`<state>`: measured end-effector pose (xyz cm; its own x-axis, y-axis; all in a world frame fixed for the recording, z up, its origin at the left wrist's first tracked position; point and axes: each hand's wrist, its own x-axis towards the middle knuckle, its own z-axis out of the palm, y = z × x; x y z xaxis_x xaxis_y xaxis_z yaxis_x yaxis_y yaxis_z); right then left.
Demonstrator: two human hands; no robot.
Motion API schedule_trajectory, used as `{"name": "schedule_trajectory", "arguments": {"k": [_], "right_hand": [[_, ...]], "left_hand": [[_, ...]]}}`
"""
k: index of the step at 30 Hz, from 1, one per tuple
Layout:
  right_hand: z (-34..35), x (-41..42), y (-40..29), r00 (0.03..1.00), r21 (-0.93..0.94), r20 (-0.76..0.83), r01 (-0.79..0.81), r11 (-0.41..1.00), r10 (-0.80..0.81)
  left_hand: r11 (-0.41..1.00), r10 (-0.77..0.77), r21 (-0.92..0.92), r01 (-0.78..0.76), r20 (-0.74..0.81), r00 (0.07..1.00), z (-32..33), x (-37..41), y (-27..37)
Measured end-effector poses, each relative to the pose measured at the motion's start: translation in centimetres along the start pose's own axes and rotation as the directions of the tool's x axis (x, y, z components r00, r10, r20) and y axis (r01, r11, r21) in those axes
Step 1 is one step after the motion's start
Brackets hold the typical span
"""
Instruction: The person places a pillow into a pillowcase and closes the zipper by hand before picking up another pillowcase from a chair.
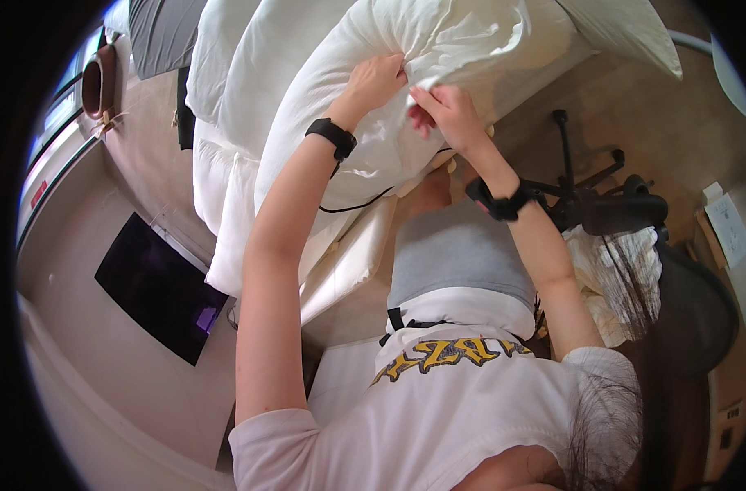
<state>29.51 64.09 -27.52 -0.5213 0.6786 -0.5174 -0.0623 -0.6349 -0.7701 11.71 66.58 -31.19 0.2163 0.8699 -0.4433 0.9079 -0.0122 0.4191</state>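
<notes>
A puffy white duvet (311, 80) lies heaped over the bed before me, its fabric gathered in creases between my hands. My left hand (378, 80) pinches the fabric at a fold, fingers closed on it. Close by on the right, my right hand (445, 113) has its thumb and forefinger on a bunched edge of the white cloth; its other fingers curl beneath and are blurred. A black cable (357, 207) comes out from under the duvet near the mattress side.
A black office chair (618, 202) stands on the right, with white cloth (631, 270) near it. A wall-mounted screen (161, 288) is at the left. A brown pot (100, 83) stands by the window. Grey fabric (164, 37) lies at the top left. A pale padded piece (354, 264) juts out beside the bed.
</notes>
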Motion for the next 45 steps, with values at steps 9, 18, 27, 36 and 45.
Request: {"name": "schedule_trajectory", "arguments": {"k": [9,18,27,36,45], "right_hand": [[-0.8,8.7,4.0,0.994,0.165,0.104,0.003,0.986,-0.021],[-0.6,8.0,5.6,0.995,0.055,-0.022,0.103,0.993,-0.102],[0.8,8.1,4.6,0.963,-0.317,-0.204,0.104,0.943,-0.175],[0.8,10.2,5.8,0.931,-0.199,-0.335,0.081,0.977,-0.145],[1.9,9.1,6.1,0.861,-0.266,-0.449,0.128,0.955,-0.241]], "left_hand": [[0.449,-0.085,-0.829,0.332,0.331,0.94,0.0,0.3,-3.9],[0.84,0.044,-0.542,-0.01,0.05,0.998,-0.5,-0.7,-3.2],[0.906,-0.047,-0.421,0.046,0.008,0.999,-0.1,-1.1,-2.1],[0.408,-0.137,-0.907,-0.099,-0.168,0.976,-2.1,-6.8,-5.2],[0.987,-0.159,-0.129,0.096,-0.684,0.712,4.7,-18.1,0.0]]}}
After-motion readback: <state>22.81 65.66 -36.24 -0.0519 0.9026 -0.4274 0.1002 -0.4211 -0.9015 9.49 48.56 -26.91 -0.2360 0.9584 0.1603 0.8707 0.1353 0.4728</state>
